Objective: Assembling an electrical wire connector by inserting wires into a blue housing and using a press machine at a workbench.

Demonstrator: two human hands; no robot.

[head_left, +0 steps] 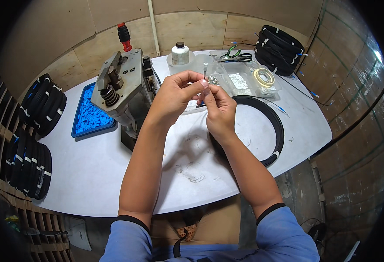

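Over the white table, my left hand (179,94) and my right hand (221,108) meet with fingertips pinched together. Both close on a thin dark cable end, mostly hidden by the fingers. A small silvery-clear terminal (205,67) sticks upright above the thumbs. A bit of blue shows just below the fingers, partly covered. Beneath and beside my right hand lies a coil of black cable (280,131) bound with white tape. One blue-tipped end of cable (283,110) rests inside the coil.
Left stand a metal press (126,83) and a blue tray (113,125) of blue connector housings. Behind my hands are a white bottle (180,54), clear plastic trays with a tape roll (263,77), and pliers (233,53). Bundled black coils (279,50) sit back right; more coils (28,163) sit left.
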